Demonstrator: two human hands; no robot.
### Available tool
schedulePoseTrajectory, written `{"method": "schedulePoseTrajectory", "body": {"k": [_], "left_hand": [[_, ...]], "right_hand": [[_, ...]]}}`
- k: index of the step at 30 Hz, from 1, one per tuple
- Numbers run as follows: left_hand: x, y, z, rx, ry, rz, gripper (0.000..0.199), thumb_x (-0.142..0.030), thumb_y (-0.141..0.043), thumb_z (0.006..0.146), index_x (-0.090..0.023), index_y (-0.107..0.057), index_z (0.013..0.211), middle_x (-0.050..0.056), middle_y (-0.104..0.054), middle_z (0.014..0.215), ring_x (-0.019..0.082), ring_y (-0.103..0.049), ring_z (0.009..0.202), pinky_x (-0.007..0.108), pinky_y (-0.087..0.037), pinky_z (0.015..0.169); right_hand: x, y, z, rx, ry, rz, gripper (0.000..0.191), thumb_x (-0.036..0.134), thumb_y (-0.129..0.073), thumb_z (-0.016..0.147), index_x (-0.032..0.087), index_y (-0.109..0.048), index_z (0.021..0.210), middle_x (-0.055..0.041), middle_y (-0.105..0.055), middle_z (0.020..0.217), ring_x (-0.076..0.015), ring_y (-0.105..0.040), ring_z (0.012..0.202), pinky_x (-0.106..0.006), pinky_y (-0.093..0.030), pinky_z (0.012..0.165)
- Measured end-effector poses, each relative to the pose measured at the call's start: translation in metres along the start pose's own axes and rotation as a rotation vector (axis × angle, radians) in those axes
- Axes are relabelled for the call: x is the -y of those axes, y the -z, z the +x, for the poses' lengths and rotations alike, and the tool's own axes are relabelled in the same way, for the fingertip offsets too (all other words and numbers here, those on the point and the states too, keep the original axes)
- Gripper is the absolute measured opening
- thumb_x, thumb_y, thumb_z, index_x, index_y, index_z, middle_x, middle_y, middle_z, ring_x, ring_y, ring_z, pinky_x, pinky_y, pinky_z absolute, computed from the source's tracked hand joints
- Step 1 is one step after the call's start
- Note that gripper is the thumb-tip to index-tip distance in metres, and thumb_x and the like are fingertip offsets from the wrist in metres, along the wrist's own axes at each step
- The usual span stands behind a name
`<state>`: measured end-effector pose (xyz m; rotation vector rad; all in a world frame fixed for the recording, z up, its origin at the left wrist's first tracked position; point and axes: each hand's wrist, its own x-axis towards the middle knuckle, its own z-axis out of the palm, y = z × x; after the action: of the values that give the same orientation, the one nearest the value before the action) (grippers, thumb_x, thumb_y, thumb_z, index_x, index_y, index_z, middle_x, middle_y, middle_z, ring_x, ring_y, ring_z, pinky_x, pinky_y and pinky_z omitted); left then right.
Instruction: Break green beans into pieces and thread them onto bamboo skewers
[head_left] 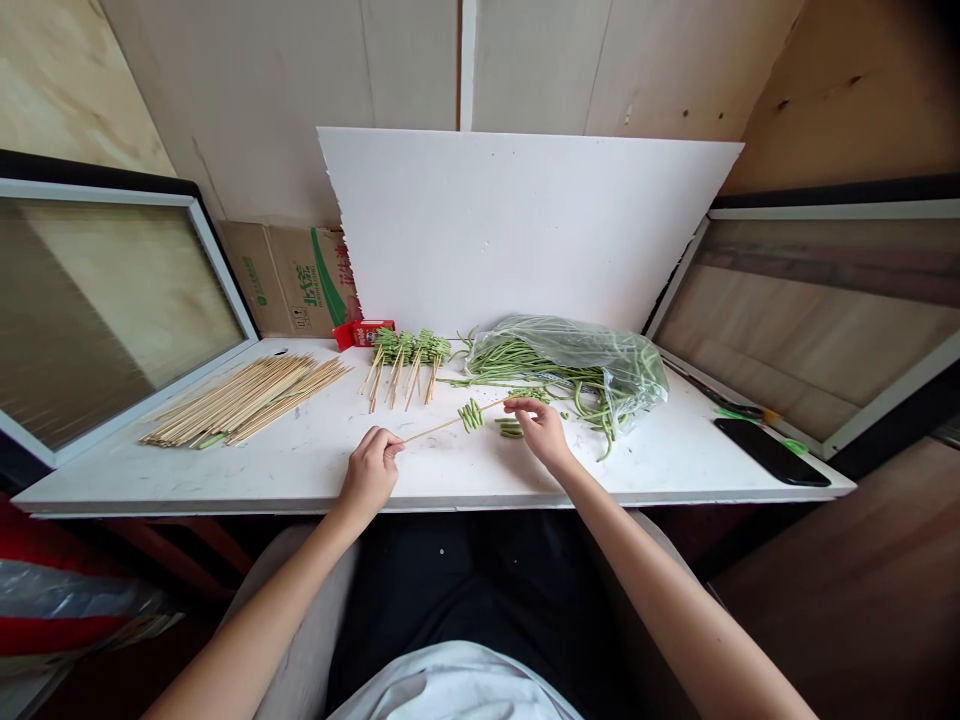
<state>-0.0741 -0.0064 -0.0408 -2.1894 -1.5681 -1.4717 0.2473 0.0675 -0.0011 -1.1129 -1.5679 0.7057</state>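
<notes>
A wooden skewer (435, 430) slants up to the right between my hands, with several short green bean pieces (471, 415) threaded crosswise near its upper end. My left hand (371, 465) pinches its lower left end. At the other end, the fingertips of my right hand (540, 430) are closed on the skewer tip. Loose cut bean pieces (509, 428) lie on the white table (300, 478) just left of my right hand. Finished-looking skewers of beans (412, 348) rest in a row farther back. Bare skewers (240, 400) form a wide pile at the left.
Long green beans (517, 357) spill from a clear plastic bag (630, 360) at the back right. A black phone (769, 452) lies near the right edge. A small red box (364, 333), a cardboard box (292, 280) and an upright white board (517, 230) stand behind.
</notes>
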Motion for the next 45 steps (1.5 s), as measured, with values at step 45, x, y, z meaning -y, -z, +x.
{"method": "schedulePoseTrajectory", "body": {"k": [45], "left_hand": [[0.003, -0.003, 0.0, 0.023, 0.006, 0.022, 0.018, -0.01, -0.051, 0.097, -0.023, -0.056, 0.085, 0.003, -0.063, 0.087, 0.021, -0.064, 0.083, 0.033, -0.048, 0.075]], "right_hand": [[-0.014, 0.026, 0.008, 0.14, -0.276, 0.656, 0.042, 0.06, -0.088, 0.074, 0.025, -0.066, 0.08, -0.0027, -0.063, 0.092, -0.0181, -0.055, 0.086, -0.029, -0.046, 0.073]]}}
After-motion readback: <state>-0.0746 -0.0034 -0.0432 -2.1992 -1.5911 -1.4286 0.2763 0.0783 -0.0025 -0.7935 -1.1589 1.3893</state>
